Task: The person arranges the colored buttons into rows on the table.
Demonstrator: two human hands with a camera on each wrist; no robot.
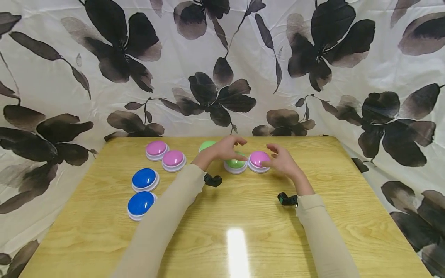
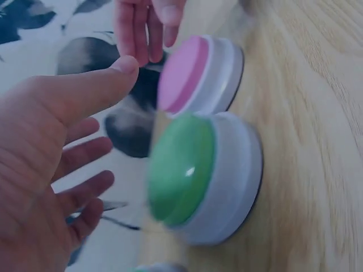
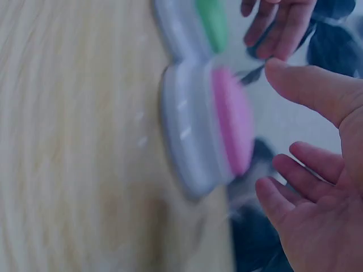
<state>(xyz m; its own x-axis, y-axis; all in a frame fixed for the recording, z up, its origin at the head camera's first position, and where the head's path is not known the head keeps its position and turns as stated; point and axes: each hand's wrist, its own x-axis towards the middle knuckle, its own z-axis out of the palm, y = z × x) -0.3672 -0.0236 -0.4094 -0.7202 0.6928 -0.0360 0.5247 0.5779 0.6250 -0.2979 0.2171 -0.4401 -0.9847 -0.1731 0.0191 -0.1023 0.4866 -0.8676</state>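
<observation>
A green push button (image 1: 235, 164) with a domed top and white base stands beside a pink push button (image 1: 259, 158); their bases sit side by side on the table. Over the green one hovers my left hand (image 1: 226, 149), fingers relaxed and thumb spread. My right hand (image 1: 284, 161) is at the right side of the pink one, its fingers loosely bent. In the left wrist view a gap shows between the left hand (image 2: 39, 153) and the green dome (image 2: 181, 170). The right wrist view shows the right hand (image 3: 323, 164) apart from the pink dome (image 3: 233, 122). Neither hand holds anything.
Another green button (image 1: 207, 144) is partly hidden behind the left hand. Two pink buttons (image 1: 156, 148) stand at the back left, with two blue buttons (image 1: 144, 178) nearer me. A floral cloth (image 1: 271, 77) hangs behind the wooden table (image 1: 264, 216).
</observation>
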